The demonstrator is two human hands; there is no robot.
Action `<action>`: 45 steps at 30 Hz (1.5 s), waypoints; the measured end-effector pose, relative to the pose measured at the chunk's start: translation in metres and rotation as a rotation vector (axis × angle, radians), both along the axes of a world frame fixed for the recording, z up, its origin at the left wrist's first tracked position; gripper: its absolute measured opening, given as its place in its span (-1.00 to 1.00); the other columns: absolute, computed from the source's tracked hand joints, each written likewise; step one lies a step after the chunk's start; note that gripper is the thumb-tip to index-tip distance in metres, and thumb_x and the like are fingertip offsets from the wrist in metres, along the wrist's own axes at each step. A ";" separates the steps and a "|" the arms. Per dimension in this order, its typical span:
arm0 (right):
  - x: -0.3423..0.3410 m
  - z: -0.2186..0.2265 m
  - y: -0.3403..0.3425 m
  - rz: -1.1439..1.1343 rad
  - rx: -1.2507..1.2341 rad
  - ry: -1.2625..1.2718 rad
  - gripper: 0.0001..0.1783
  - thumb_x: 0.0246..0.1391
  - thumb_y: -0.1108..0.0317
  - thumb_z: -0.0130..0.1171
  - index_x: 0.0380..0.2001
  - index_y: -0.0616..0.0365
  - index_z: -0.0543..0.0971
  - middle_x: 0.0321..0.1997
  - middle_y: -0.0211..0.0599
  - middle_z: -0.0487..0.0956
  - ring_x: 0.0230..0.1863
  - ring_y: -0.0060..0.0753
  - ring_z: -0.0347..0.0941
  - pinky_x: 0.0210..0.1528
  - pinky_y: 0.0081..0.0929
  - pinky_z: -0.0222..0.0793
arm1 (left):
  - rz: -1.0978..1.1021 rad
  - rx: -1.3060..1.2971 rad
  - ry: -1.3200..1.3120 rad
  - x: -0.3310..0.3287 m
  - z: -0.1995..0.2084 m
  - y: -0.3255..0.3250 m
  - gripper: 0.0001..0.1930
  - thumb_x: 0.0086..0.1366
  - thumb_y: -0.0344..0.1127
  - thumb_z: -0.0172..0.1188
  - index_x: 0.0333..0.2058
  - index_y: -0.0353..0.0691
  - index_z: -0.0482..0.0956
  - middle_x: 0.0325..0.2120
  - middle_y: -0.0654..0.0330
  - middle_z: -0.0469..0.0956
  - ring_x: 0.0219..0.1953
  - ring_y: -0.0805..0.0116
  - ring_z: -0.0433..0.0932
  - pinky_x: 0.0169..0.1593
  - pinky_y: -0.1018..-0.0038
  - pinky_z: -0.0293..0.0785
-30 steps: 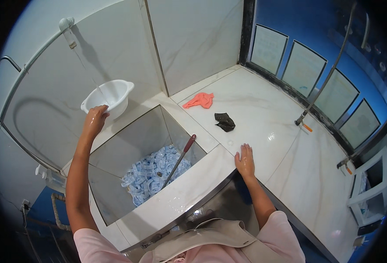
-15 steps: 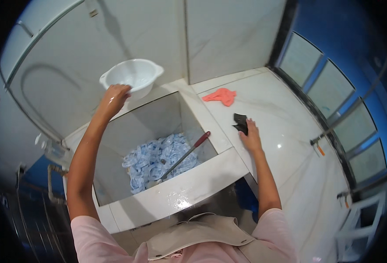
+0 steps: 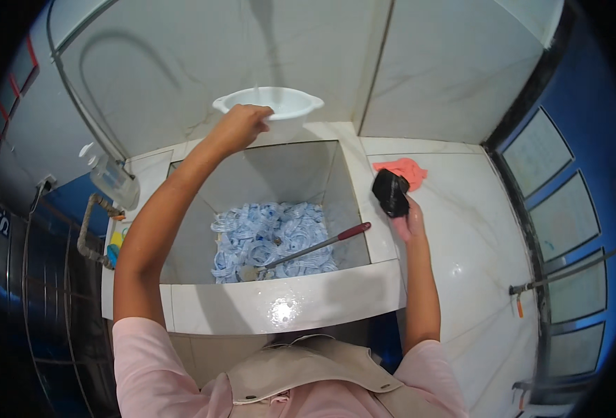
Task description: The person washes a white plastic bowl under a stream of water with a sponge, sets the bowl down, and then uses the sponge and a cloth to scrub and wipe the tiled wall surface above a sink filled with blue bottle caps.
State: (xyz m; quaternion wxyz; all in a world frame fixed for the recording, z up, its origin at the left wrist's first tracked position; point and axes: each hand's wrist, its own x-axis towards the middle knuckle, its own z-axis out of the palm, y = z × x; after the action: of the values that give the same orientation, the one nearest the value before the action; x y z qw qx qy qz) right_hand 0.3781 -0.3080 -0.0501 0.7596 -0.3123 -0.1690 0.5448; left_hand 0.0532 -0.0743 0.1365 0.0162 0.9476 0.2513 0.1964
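head view: white round plastic bowl [image 3: 297, 104] is held near the far edge of a grey boxy basin [image 3: 280, 167], its rim pinched by the left hand [image 3: 247, 125]; right hand [image 3: 411, 221] grips crumpled black sheet [image 3: 391, 193] near coral-pink cloth [image 3: 412, 172].

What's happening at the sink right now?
The person's left hand grips a white basin by its near rim, at the far edge of the sink. The right hand holds a black crumpled item over the counter, near a coral cloth. In the sink lie pale blue strips, with a red-handled tool slanting across them.
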 end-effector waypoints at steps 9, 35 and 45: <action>-0.019 0.024 -0.011 0.046 0.104 0.357 -0.62 0.13 0.36 -0.25 -0.05 0.32 0.36 0.00 -0.03 0.42 0.03 -0.13 0.37 0.11 -0.08 0.28 | 0.163 -0.127 -0.044 0.049 0.018 0.019 -0.69 -0.03 -0.40 0.21 -0.24 -0.31 0.49 -0.39 -0.07 0.53 -0.27 -0.04 0.49 -0.19 0.22 0.38; 0.024 -0.013 -0.092 -0.154 -0.006 0.408 -0.68 0.10 0.44 -0.11 -0.10 0.39 0.36 -0.07 -0.06 0.48 -0.06 -0.25 0.45 0.04 -0.33 0.38 | 0.073 -0.012 0.397 0.097 0.024 0.058 -0.55 -0.08 -0.42 0.24 -0.11 -0.19 0.48 -0.22 0.04 0.52 -0.14 0.06 0.48 -0.12 0.26 0.40; 0.026 -0.014 -0.099 -0.187 0.004 0.275 -0.67 0.06 0.44 -0.06 -0.09 0.33 0.42 -0.05 -0.14 0.49 0.00 -0.30 0.40 0.14 -0.37 0.24 | 0.141 -0.061 -0.237 0.045 -0.045 0.005 -0.73 0.09 -0.44 -0.05 -0.22 -0.31 0.49 -0.46 -0.03 0.55 -0.37 0.07 0.55 -0.26 0.27 0.44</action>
State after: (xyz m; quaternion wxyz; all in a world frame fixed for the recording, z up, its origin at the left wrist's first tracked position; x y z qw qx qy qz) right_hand 0.4046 -0.4067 -0.0642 0.8237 -0.2475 -0.0347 0.5090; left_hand 0.0983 -0.0693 0.0919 0.0608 0.8969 0.3194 0.2998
